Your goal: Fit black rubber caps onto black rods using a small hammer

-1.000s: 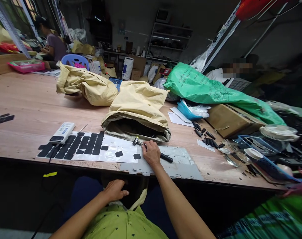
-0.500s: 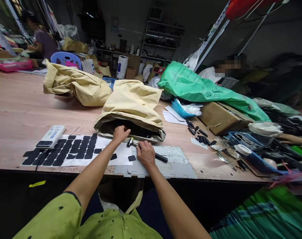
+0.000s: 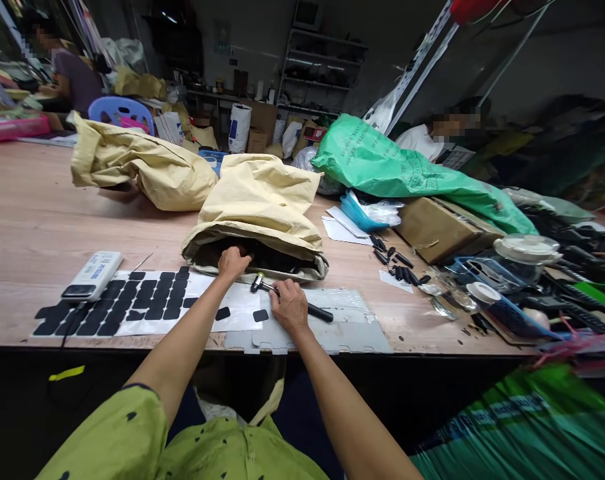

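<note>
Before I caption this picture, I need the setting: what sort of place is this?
Probably a small workshop: the long wood-toned table holds a black-handled metal hammer, rows of flat black rounded pieces and an open cream fabric sack.

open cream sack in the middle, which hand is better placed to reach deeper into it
Left, most likely: the left hand has its fingers within the mouth of the cream sack. The right hand lies over the hammer in front of the sack.
</note>
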`<state>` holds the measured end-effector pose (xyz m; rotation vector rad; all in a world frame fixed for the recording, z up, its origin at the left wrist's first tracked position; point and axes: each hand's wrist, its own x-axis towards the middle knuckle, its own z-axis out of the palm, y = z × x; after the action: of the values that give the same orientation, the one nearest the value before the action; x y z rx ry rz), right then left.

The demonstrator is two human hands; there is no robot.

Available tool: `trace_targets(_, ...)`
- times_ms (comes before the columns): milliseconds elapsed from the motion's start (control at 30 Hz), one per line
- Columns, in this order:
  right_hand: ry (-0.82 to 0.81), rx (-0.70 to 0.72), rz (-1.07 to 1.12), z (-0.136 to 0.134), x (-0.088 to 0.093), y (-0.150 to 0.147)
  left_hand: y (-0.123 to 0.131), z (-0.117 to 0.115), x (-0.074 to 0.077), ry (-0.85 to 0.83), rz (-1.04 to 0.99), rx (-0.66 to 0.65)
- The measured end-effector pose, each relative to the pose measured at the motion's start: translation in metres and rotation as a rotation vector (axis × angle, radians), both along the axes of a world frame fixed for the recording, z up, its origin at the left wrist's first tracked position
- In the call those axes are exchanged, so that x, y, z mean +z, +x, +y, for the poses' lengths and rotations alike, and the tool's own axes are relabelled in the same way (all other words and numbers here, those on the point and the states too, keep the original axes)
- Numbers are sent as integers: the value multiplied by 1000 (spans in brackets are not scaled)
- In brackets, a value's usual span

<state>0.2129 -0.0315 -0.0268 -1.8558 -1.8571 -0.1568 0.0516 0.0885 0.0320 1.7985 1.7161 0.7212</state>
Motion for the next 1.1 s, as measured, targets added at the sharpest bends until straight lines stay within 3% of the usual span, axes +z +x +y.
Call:
trace_targets(67,0,-3,0,0,0,0,-19,-21,2,74,-72,-86)
trace_targets(133,0,-2,1,0,-1,0,-38,-45,-1,131,-134,-258)
trace_targets(267,7,-2,-3,0,-1,0,-61,-84,-19,139,-39,-474)
trace_targets(400,11,0,-8,0,-3,0,-62,-96,-36,179,88,-470)
trace_targets(500,0,13,-5,0,-3,2,-60,-94,-40,190,107,-470)
trace_targets(667,-4,70,50,-2,9,7,-60,-93,-38,136,92,-455)
trace_targets(767,3,57,199,-11,24,4,-59,-94,-36,106,84,-430)
trace_targets(867,-15,139,349,-24,35,-6,-57,-94,-34,80,66,-402)
trace_targets(1100,-55,212,360,-48,36,-27,-55,-93,-36,75,56,-371)
